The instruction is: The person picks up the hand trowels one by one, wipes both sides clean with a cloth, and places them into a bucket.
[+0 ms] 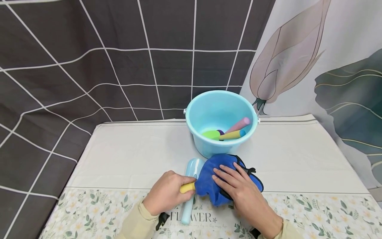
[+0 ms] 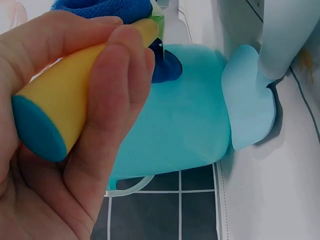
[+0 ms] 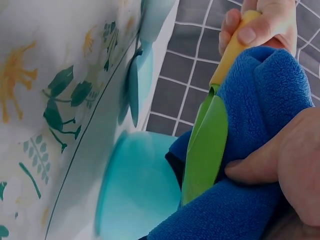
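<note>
My left hand (image 1: pixel 167 193) grips the yellow handle of a green toy shovel (image 3: pixel 206 145), the handle's blue end pointing back past the palm in the left wrist view. A blue towel cloth (image 1: pixel 207 177) with black edging is folded round the green blade, covering most of it from above. With fingers on top and thumb underneath, my right hand (image 1: pixel 246 191) holds the cloth against the blade. Below the left hand, a light blue toy shovel (image 1: pixel 187 212) lies on the table, its scoop towards the bucket.
Just beyond the cloth stands a light blue bucket (image 1: pixel 206 146). Inside it are a pink handle (image 1: pixel 238 125), a yellow handle (image 1: pixel 229 135) with a blue end and a bright green piece (image 1: pixel 211 134). A floral cloth covers the table (image 1: pixel 134 149); a dark gridded curtain (image 1: pixel 167 66) hangs behind.
</note>
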The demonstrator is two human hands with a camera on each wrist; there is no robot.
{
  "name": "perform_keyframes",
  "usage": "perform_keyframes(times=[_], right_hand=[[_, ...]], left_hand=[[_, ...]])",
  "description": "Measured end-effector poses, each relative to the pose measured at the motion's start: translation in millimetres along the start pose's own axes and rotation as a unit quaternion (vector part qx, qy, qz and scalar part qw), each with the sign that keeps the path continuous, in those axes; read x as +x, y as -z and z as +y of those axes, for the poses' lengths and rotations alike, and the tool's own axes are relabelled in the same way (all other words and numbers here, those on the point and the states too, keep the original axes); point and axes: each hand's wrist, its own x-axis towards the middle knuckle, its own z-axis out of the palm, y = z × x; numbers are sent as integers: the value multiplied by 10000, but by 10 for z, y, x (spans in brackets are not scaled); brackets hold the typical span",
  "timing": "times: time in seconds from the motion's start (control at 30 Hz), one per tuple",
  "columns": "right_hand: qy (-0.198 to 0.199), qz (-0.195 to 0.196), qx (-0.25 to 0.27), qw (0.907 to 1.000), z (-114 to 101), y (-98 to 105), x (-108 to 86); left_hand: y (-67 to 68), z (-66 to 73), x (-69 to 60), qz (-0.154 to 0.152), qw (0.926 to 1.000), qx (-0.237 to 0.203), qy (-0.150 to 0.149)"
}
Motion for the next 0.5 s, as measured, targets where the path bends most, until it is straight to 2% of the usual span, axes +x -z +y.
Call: perform_keyframes(times=[0.27, 0.5], right_hand=[[-86, -41, 66, 9999, 16, 2, 1], [-30, 195, -65, 9998, 17, -3, 9]], left_hand=[[-36, -18, -24, 184, 9998, -26, -15], [-77, -44, -65, 414, 9991, 39, -56]])
